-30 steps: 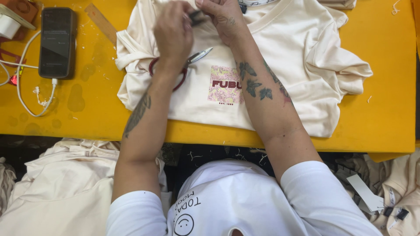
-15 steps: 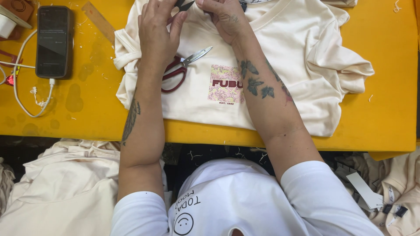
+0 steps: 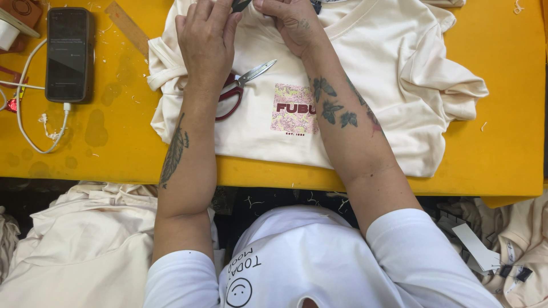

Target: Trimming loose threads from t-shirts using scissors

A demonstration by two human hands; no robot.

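Note:
A cream T-shirt (image 3: 394,63) with a square pink-and-maroon print (image 3: 294,108) lies face up on the yellow table (image 3: 502,142). Both my hands are at its neckline, by the top edge of the view. My left hand (image 3: 205,43) and my right hand (image 3: 288,23) meet over a small dark tag (image 3: 240,4), with fingers pinched on the tag and the fabric around it; the frame edge cuts off the grip. Red-handled scissors (image 3: 242,85) rest on the shirt under my left wrist, blades pointing right.
A black phone (image 3: 69,54) with a white cable (image 3: 34,140) lies at the left, next to a wooden ruler (image 3: 130,27). Cream garments (image 3: 74,245) pile below the table at the left; more garments with paper tags (image 3: 474,245) sit at the right.
My left hand has shifted left and up toward the neckline, uncovering more of the scissors. My right hand stays at the collar.

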